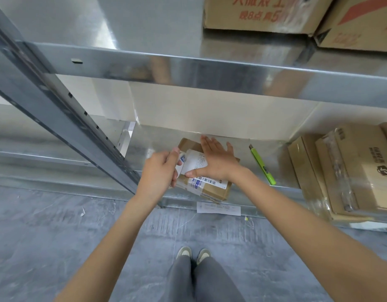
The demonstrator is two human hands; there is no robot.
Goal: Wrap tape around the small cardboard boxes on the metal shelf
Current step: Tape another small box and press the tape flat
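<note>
A small cardboard box (218, 190) with a white shipping label lies flat on the metal shelf (140, 140), near its front edge. My right hand (218, 160) rests flat on top of the box, fingers spread, thumb on the label. At the box's left end my left hand (159, 171) pinches a white and blue piece of label or tape (182, 162). I cannot tell whether a tape roll is hidden under that hand.
A green utility knife (263, 165) lies on the shelf right of the box. Stacked cardboard boxes wrapped in clear film (349, 171) fill the right end. Two bigger cartons (264, 16) sit on the upper shelf. A slanted grey upright (64, 101) stands at the left. A paper slip (218, 208) sticks to the shelf's front lip.
</note>
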